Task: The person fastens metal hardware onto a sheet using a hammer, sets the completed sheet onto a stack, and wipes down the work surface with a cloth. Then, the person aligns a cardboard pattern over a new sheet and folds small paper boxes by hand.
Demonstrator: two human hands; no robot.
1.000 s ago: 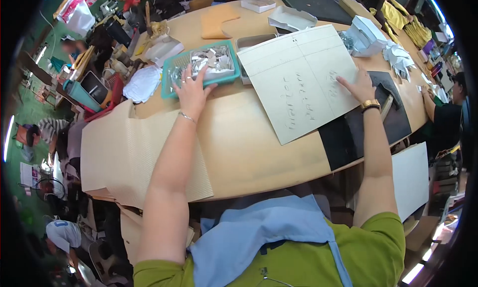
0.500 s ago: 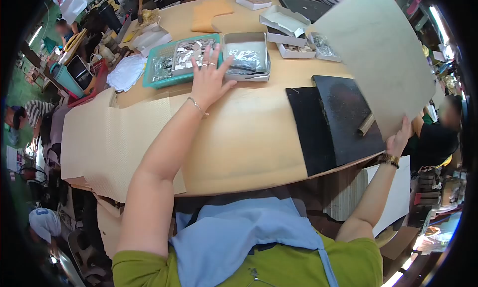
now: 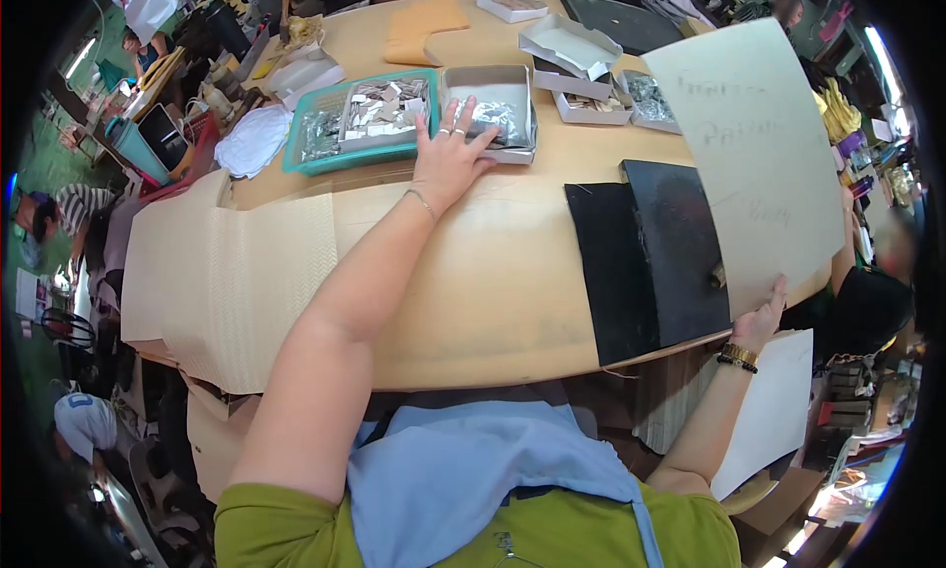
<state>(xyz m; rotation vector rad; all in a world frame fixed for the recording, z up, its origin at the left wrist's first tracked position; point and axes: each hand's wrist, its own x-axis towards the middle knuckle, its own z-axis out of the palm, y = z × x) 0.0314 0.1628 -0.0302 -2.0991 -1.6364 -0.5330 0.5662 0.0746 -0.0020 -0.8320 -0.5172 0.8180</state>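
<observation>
My left hand (image 3: pixel 453 157) is spread with fingers apart over the near left edge of a grey box (image 3: pixel 514 83) that holds clear plastic packets. Left of it, a teal tray (image 3: pixel 297 139) carries a box of small pale pieces (image 3: pixel 379 115). At the right, my right hand (image 3: pixel 761 319) grips the lower edge of a large pale board (image 3: pixel 754 174) with faint handwriting. That board is raised and covers part of a dark slab (image 3: pixel 675 243). Beside the slab lies a black sheet (image 3: pixel 611 272).
Textured cream sheets (image 3: pixel 266 282) overhang the table's left edge. Open white boxes (image 3: pixel 572 46) and an orange sheet (image 3: pixel 419 31) lie towards the back. A stack of boards (image 3: pixel 769 400) stands below the right edge. A co-worker (image 3: pixel 857 302) sits at the right.
The board has moved right off the boxes, lifted and turned in my right hand. My left hand has shifted right, from the teal tray to the grey box.
</observation>
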